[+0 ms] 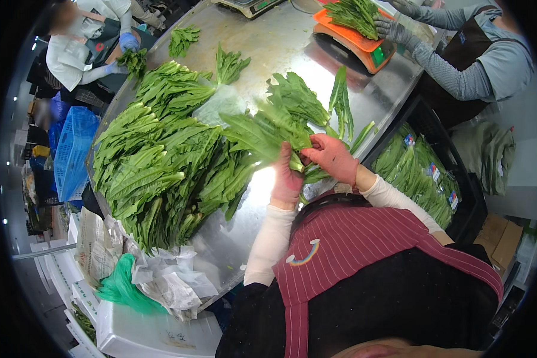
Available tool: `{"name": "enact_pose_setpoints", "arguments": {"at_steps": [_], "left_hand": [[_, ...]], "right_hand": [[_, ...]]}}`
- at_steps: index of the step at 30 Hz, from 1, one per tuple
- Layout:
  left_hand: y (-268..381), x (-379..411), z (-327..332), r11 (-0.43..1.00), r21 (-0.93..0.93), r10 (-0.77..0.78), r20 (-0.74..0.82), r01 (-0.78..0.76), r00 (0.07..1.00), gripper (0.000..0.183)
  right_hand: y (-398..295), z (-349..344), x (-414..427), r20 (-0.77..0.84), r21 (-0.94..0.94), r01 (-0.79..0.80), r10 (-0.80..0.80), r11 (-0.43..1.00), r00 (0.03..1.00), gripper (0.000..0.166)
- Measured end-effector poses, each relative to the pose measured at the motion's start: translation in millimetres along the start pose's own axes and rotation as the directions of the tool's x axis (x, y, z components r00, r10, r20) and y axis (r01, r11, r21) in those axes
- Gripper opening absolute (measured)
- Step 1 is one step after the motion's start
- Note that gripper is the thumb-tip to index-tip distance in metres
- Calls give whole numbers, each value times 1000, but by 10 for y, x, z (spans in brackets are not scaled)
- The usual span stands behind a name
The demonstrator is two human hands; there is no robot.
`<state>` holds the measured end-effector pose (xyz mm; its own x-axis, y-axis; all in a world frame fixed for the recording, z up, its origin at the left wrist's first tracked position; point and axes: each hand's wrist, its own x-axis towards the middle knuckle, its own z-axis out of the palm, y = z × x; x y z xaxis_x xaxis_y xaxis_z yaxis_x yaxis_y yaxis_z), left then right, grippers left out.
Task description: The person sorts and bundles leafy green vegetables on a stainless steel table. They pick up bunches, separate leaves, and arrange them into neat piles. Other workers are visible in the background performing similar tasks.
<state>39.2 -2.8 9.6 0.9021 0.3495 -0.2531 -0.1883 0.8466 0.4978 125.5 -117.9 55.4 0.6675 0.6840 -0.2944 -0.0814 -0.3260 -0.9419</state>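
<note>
My left hand (pixel 288 179), in a pink glove, grips a head of long-leaf lettuce (pixel 262 134) near its pale cut stem. The fingers of my right hand (pixel 335 159), gloved the same way, pinch the leaves at that base. Motion blurs part of the leaves. Just beyond my hands lies another small bunch (pixel 297 98) on the metal table (pixel 259 197). Loose single leaves (pixel 341 103) rest to its right, and some greens are partly hidden under my right hand. A large pile of lettuce (pixel 161 138) spreads to my left, beside a clear plastic bag (pixel 221 107).
An orange scale (pixel 367 47) bears greens touched by a co-worker's gloved hand (pixel 391 29). Another person's gloved hand (pixel 129 42) holds greens at far left. A black crate (pixel 467 179) contains bagged greens (pixel 414 174). Crumpled paper (pixel 174 286) and a green bag (pixel 125 286) lie near a foam box (pixel 156 329).
</note>
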Motion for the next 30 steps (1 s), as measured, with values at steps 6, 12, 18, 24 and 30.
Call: {"name": "enact_pose_setpoints", "arguments": {"at_steps": [6,12,18,24,30], "left_hand": [[-58,36,-208,992,97,-82,29,78,996,36],[-188,48,-303,915,375,114,110,-147,987,27],[0,70,-140,945,-310,-138,-77,107,988,25],[125,51,-171,920,-380,-131,-79,92,988,33],[-34,103,-160,943,-249,-266,-158,222,951,40]], "right_hand": [[16,-76,-45,154,-565,421,-411,710,899,17],[210,-66,30,92,-707,413,-505,574,858,23],[415,-176,255,-265,443,-48,182,895,947,31],[329,-394,246,-137,-576,-172,112,799,984,46],[545,-464,799,-263,-818,-267,81,510,961,42]]}}
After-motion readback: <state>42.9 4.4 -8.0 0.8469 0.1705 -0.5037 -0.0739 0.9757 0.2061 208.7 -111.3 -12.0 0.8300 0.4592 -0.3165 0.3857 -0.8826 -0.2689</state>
